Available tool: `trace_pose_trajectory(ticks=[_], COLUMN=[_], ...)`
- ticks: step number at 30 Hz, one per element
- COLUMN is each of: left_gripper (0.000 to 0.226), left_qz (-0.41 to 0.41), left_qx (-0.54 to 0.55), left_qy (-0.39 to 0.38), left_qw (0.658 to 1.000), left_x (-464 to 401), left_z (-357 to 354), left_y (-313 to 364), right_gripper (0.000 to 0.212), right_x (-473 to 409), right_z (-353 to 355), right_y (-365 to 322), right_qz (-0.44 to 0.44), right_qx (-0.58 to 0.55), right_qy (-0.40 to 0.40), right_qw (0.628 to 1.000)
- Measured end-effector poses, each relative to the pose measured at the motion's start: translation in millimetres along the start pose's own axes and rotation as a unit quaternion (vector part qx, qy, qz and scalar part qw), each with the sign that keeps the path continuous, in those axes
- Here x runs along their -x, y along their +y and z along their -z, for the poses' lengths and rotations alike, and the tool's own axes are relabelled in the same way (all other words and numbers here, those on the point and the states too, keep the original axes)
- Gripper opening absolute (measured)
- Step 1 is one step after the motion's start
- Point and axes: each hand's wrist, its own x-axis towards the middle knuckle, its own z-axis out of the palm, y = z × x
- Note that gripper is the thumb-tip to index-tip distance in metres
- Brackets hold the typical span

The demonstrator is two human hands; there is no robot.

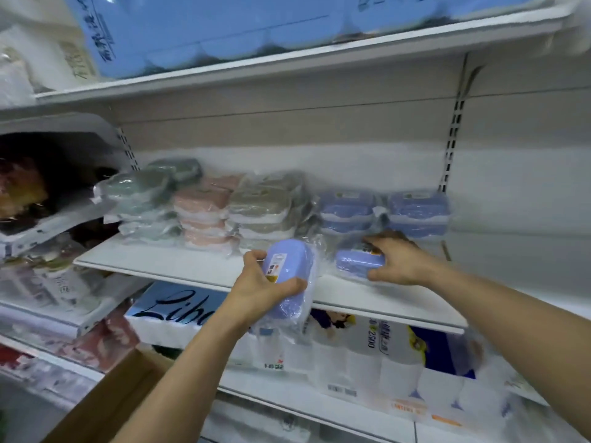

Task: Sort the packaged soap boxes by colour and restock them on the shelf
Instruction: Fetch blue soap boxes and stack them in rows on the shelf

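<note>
My left hand (265, 282) grips a blue soap box in clear wrap (289, 266), tilted on end above the front edge of the white shelf (179, 266). My right hand (399, 259) holds a second blue soap box (356, 262) that lies flat on the shelf. Behind it stand two stacks of blue boxes (347, 211) (419, 212). Further left are a beige stack (262, 209), a pink stack (201, 215) and a green stack (144, 199), all wrapped in plastic.
An open cardboard carton (108, 401) sits at the lower left. Packs of toilet paper (367, 356) fill the shelf below. Blue packs (224, 24) lie on the shelf above. Bare shelf stretches to the right of the blue stacks.
</note>
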Motion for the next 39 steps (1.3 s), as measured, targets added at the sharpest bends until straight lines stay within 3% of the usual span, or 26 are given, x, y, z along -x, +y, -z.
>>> trace_pose_trajectory(ticks=[3,6,8,10,11,13,14,16,19,22,24,27,31,34,36,39], left_gripper=[0.078,0.075,0.077,0.080,0.082,0.086,0.088,0.090,0.098,0.068,0.052,0.047,0.044,0.043,0.043,0.038], left_qz=[-0.025,-0.048,-0.065,-0.097,-0.116,-0.164,-0.193,-0.251,-0.279,-0.278,-0.285,-0.277,-0.274,-0.281,-0.288,-0.285], left_qx=[-0.005,-0.018,-0.049,-0.106,-0.127,-0.158,-0.173,-0.181,-0.111,-0.073,-0.144,-0.306,-0.332,-0.324,-0.326,-0.348], left_qy=[-0.020,-0.037,-0.052,-0.080,-0.094,-0.105,-0.105,-0.104,-0.113,-0.092,-0.058,-0.028,-0.016,-0.016,-0.005,0.039], left_qw=[0.999,0.998,0.995,0.986,0.981,0.968,0.960,0.945,0.947,0.954,0.946,0.910,0.902,0.903,0.900,0.892], left_x=[-14,-22,-24,-24,-24,-25,-27,-30,-40,-58,-74,-88,-98,-105,-109,-113], left_z=[14,25,29,28,25,12,4,-14,-36,-52,-59,-68,-75,-76,-79,-83], left_y=[-3,-5,-4,0,5,18,26,42,54,49,40,32,27,21,19,20], right_gripper=[0.076,0.068,0.045,0.015,0.013,0.030,0.043,0.063,0.061,0.056,0.050,0.054,0.045,0.055,0.066,0.051], right_x=[-33,-50,-50,-38,-29,-11,-2,12,34,60,75,82,66,43,27,14], right_z=[-10,-13,-10,3,13,30,35,38,47,60,66,63,49,33,23,11], right_y=[-19,-35,-42,-54,-61,-70,-71,-63,-27,31,65,88,69,58,60,66], right_qz=[0.027,0.039,0.041,0.033,0.014,-0.023,-0.019,-0.013,-0.062,-0.147,-0.224,-0.330,-0.322,-0.331,-0.360,-0.384], right_qx=[-0.047,0.007,-0.002,-0.155,-0.267,-0.411,-0.407,-0.406,-0.482,-0.544,-0.539,-0.477,-0.429,-0.384,-0.325,-0.181], right_qy=[0.013,0.043,0.125,0.207,0.189,0.024,-0.047,-0.066,0.043,0.139,0.207,0.271,0.257,0.213,0.190,0.161], right_qw=[0.998,0.998,0.991,0.966,0.945,0.911,0.912,0.911,0.873,0.814,0.785,0.768,0.804,0.835,0.853,0.891])
